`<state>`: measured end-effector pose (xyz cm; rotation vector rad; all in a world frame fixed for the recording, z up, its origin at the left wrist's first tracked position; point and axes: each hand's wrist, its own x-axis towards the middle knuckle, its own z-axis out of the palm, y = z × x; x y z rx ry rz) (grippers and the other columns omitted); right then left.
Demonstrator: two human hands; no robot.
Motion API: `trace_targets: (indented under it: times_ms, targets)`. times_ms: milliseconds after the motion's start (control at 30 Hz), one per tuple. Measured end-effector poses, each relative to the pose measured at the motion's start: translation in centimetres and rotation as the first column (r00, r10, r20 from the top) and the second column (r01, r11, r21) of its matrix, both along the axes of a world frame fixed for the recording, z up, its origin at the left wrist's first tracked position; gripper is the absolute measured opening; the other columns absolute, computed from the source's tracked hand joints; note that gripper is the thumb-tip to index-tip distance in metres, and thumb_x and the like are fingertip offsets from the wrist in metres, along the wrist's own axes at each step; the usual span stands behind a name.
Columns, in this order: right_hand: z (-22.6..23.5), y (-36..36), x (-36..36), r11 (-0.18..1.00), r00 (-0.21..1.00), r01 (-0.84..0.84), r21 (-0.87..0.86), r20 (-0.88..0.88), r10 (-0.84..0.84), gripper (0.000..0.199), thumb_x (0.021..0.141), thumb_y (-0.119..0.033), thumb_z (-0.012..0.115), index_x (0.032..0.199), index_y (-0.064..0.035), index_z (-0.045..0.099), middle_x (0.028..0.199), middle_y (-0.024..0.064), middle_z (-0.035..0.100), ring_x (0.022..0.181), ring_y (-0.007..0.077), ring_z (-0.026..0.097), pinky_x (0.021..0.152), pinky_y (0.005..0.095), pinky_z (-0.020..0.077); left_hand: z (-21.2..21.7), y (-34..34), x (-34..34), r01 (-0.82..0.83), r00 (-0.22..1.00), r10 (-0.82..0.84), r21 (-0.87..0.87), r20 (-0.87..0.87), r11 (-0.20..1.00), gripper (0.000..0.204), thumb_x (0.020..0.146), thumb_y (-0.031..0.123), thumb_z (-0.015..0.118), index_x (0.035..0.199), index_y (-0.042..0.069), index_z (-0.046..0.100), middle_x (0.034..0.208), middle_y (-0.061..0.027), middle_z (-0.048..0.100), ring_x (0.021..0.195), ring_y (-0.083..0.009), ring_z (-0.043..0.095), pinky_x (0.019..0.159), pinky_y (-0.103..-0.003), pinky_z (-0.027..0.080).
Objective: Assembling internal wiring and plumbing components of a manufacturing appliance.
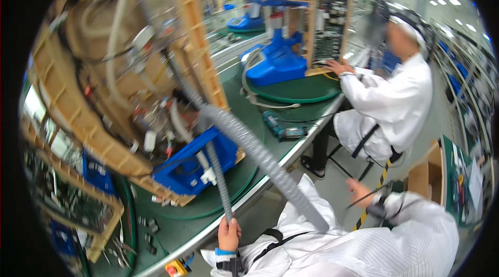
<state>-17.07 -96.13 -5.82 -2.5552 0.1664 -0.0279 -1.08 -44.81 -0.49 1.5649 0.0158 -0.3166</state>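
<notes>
My left hand [228,234] is closed around the lower end of a thin grey corrugated hose [219,181], near the bench's front edge. This hose runs up past the blue base of a tan-framed machine [195,165]. A thicker grey corrugated hose [260,149] slants from the machine over the bench edge, its lower end resting against my white coat. To the right, my right hand [358,192] hangs in the air, slightly blurred, with its fingers apart and no hold on either hose. A thin dark rod or cable [366,197] passes beside it; which one I cannot tell.
On the green bench [244,108] lies a teal power drill [280,126]. A co-worker in white [387,90] sits at a second blue-based machine [275,64]. Black fittings [149,233] and hand tools [120,251] lie front left. A cardboard box [426,173] stands right.
</notes>
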Motion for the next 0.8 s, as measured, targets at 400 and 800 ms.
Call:
trace_targets:
  times_ms: [400,800]
  targets:
    - [6.4,13.8,6.1,0.883,0.882,-0.455,0.115,0.191,0.430,0.054,0.080,-0.011,0.069,0.132,-0.0085,0.056,0.138,0.0239,0.049,0.125,0.0419,0.048,0.104,0.0461,0.0392,-0.1,-0.2,0.9,0.054,0.995,-0.058,-0.053,-0.080,0.997,0.034,0.101,0.031,0.055,0.124,0.007,0.054,0.072,0.0018,0.052,0.060,-0.0060,0.047,0.054,-0.023,0.041]
    - [32.4,8.7,11.2,0.457,0.650,-0.711,0.534,0.747,0.138,0.058,0.103,-0.050,0.037,0.133,-0.0010,0.046,0.064,-0.0042,0.047,0.062,0.0098,0.047,0.071,0.0329,0.0392,-0.4,10.5,-12.8,-0.013,0.988,0.095,0.542,-0.123,0.840,0.036,0.094,0.031,0.061,0.119,0.005,0.060,0.093,-0.0196,0.067,0.085,-0.0350,0.067,0.076,-0.040,0.053]
